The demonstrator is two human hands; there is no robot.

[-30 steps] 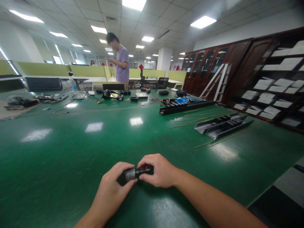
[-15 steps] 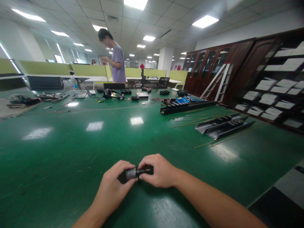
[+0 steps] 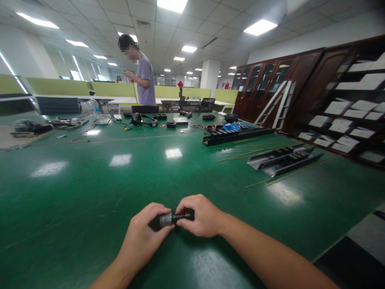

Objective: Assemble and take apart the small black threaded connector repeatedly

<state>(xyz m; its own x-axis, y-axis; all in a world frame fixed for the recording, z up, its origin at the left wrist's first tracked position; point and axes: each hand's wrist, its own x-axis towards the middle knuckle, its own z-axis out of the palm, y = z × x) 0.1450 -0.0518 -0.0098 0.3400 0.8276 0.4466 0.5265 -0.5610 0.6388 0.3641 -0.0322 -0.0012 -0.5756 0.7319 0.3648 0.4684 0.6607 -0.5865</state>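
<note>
Low in the middle of the head view, my left hand (image 3: 147, 230) is closed round a small metal cylinder with a shaft (image 3: 166, 219). Its body is grey, and a thin, dark, ribbed shaft points right from it. My right hand (image 3: 201, 216) curls its thumb and fingers about the ribbed part beside the body, with the shaft's tip lying inside the curl. Fingertips of both hands nearly meet at the joint between body and shaft. The left end of the body is partly hidden in my left palm. Both hands are just over the green tabletop (image 3: 90, 192).
Black metal channels (image 3: 285, 160) and thin brass-coloured rods (image 3: 255, 184) lie to the right. Farther back are a longer black channel (image 3: 237, 136), a headset-like device (image 3: 143, 119) and cables. A person (image 3: 146, 76) stands beyond the table; a stepladder (image 3: 282, 102) leans by the cabinets.
My hands and the metal cylinder hold almost the same position, with the right fingers shifting very slightly. The person behind the table has moved a little to the left.
</note>
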